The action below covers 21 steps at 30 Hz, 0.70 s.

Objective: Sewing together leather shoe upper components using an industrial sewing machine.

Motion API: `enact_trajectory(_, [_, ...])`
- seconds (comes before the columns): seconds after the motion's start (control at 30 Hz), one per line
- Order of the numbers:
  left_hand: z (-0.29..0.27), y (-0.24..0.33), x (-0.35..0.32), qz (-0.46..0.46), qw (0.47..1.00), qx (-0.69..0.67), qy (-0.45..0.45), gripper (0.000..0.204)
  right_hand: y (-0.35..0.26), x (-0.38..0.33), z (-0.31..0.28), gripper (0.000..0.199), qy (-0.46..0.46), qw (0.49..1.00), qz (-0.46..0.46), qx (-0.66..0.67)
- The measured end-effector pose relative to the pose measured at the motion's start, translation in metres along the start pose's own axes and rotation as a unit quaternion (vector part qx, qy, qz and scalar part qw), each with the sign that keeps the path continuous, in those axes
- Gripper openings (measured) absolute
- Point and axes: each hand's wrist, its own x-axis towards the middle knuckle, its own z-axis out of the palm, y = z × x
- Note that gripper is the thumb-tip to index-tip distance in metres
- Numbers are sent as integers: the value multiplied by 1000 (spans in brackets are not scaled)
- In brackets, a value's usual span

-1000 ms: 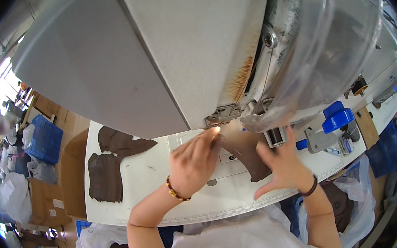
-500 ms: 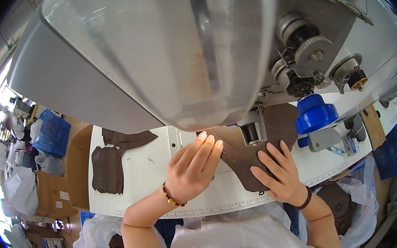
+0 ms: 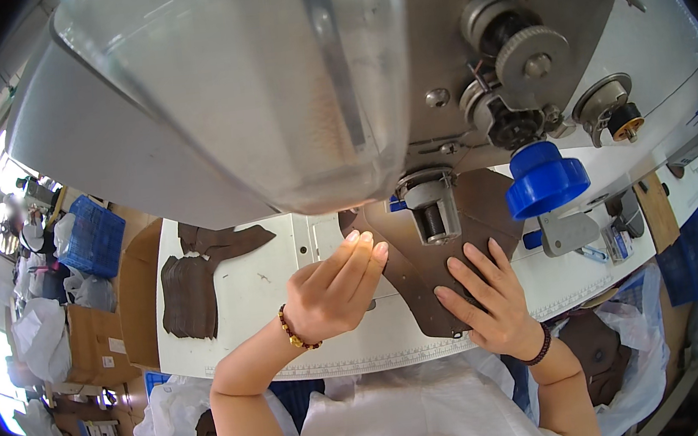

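Observation:
A large dark brown leather-like piece [image 3: 424, 282] lies on the white machine table, passing under the head of a sewing machine [image 3: 268, 99]. My left hand [image 3: 331, 292] is at the piece's left edge, fingers pressed together in a pinch. Its thumb and anything between the fingertips are hidden. My right hand [image 3: 494, 305] lies on the near right part of the piece, palm down with fingers spread. Just beyond those fingers is the machine's metal presser area [image 3: 434, 217]. The machine head hides part of the brown piece's far side.
Stacked brown pieces [image 3: 189, 299] lie on the table's left, with a curved brown piece [image 3: 237, 241] beside them. A blue knob [image 3: 545, 180] juts out at right, above a grey metal plate [image 3: 570, 233]. Plastic-lined bins [image 3: 632, 358] flank me; a cardboard box [image 3: 95, 347] stands left.
The viewpoint has shifted slightly, so the machine head appears farther left and more of its presser area shows. Both hands keep nearly the same pose on the brown piece.

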Motion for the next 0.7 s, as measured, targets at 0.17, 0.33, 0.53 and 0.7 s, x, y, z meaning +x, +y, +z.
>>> enact_trajectory(0.17, [-3, 2, 6, 50, 997, 53, -23, 23, 0, 2, -5, 33, 5, 1000, 0, 14])
enact_trajectory(0.33, [-6, 7, 14, 35, 998, 43, -40, 22, 11, 6, -17, 47, -34, 997, 9, 74])
enact_trajectory(0.53, [-3, 9, 18, 3, 999, 28, -25, 21, 18, 6, -18, 53, -37, 995, 8, 94])
enact_trajectory(0.7, [-1, 3, 17, 11, 999, 34, -17, 21, 14, 7, -13, 54, -47, 995, 14, 84])
